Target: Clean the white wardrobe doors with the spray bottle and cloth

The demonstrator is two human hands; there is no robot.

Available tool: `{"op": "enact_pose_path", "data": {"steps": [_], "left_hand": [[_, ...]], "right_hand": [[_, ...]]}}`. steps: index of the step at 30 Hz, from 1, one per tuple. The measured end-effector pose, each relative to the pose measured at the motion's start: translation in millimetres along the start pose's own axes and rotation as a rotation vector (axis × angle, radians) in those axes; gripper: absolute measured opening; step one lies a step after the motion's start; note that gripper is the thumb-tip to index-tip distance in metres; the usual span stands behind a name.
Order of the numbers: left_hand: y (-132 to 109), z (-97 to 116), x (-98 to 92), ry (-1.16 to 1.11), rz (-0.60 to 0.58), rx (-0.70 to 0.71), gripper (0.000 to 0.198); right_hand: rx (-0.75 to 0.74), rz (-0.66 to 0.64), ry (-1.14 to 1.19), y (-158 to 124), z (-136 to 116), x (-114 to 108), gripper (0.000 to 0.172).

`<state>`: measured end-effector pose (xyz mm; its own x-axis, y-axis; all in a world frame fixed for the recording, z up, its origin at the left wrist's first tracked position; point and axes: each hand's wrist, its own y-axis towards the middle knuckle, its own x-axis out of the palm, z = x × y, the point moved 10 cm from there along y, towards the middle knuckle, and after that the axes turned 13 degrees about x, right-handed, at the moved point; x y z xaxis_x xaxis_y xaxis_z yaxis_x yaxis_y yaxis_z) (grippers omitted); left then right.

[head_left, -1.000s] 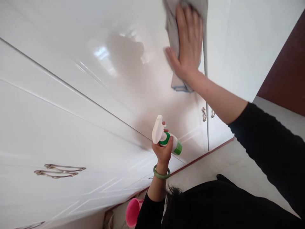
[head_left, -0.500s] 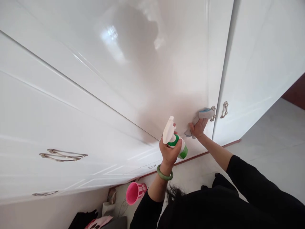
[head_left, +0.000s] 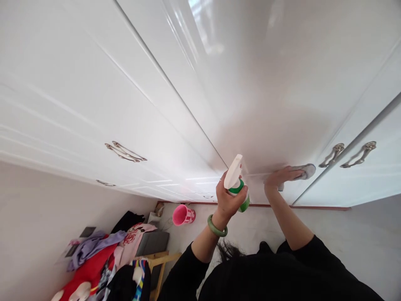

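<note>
I'm likely wiping door (head_left: 282, 104), right hand (head_left: 277, 177) holding cloth (head_left: 307, 171) lower right, left hand (head_left: 228, 201) gripping bottle (head_left: 234, 182); probably needing pressure next.

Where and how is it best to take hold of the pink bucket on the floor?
Probably by the rim of the pink bucket, from above and from the side away from the white cabinet: its round mouth opens upward, and the cabinet stands close on the far side. I see no handle. The left hand holds the spray bottle.
</note>
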<state>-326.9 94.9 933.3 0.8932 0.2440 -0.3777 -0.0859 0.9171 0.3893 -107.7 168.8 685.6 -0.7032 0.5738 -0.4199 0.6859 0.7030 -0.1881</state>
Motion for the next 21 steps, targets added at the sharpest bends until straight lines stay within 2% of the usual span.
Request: {"op": "enact_pose_path", "data": {"steps": [3, 6, 9, 12, 13, 15, 18, 21], "left_hand": [[-4.2, -5.9, -11.0, 0.008, 0.027, -0.024, 0.027], [-2.2, -5.4, -16.1, 0.003, 0.046, 0.004, 0.03], [1.9, -1.1, -13.4, -0.021, 0.053, 0.037, 0.03], [4.9, 4.0, -6.1, -0.063, 0.05, 0.052, 0.027], [6.0, 5.6, -3.4, -0.077, 0.048, 0.056, 0.028], [8.6, 8.3, 2.9, -0.094, 0.034, 0.062, 0.027], [13.0, 12.8, 13.5, -0.103, 0.001, 0.077, 0.023], [15.5, 18.6, 22.9, -0.137, -0.024, 0.097, 0.02]], "right_hand": [[0.034, 0.122, 0.073, -10.3, -13.9, -21.3, 0.082], [-0.08, 0.14, 0.118, -0.9, -44.9, -39.2, 0.091], [-0.242, 0.211, 0.174, 41.0, -84.2, -71.9, 0.097], [-0.278, 0.286, 0.19, 86.4, -103.5, -95.9, 0.109], [-0.259, 0.284, 0.177, 94.7, -103.0, -95.5, 0.113], [-0.224, 0.258, 0.154, 93.0, -93.1, -85.6, 0.114], [-0.207, 0.187, 0.117, 56.8, -64.0, -65.0, 0.108], [-0.228, 0.109, 0.082, 24.9, -40.3, -64.2, 0.101]]}}
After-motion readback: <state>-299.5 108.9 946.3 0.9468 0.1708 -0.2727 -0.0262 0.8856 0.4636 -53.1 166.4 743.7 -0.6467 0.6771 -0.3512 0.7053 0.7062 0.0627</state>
